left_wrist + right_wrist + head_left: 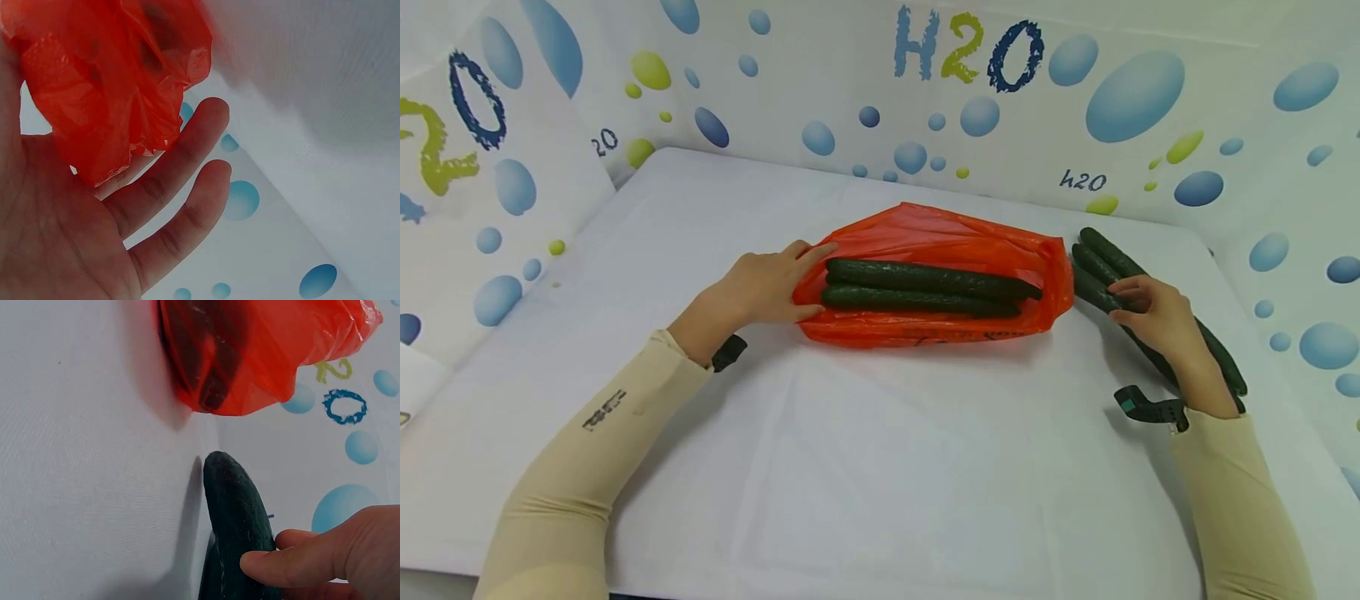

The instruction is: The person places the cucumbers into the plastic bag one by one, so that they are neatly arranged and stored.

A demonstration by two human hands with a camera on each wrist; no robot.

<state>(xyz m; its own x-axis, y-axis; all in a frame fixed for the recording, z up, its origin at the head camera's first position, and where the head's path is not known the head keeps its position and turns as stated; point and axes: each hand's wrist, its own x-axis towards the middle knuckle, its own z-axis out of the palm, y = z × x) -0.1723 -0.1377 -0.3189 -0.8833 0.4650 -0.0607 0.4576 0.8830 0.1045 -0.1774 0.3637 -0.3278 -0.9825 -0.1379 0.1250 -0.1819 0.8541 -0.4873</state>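
A red plastic bag (925,233) lies on the table with its opening facing me, and two dark green cucumbers (925,277) lie side by side inside it. My left hand (767,287) is at the bag's left end, its fingers spread and touching the plastic; the left wrist view shows loosely extended fingers (165,187), with the thumb partly hidden. To the right of the bag, my right hand (1165,321) pinches a cucumber (234,500) between thumb and fingers near its far end. Other cucumbers (1112,250) lie close beside that one, partly covered by the hand and wrist.
A white cloth covers the table (880,467). Behind it stands a white backdrop (820,83) with blue and green bubbles and lettering. A small black wrist camera (1150,408) juts out beside the right wrist, low over the table.
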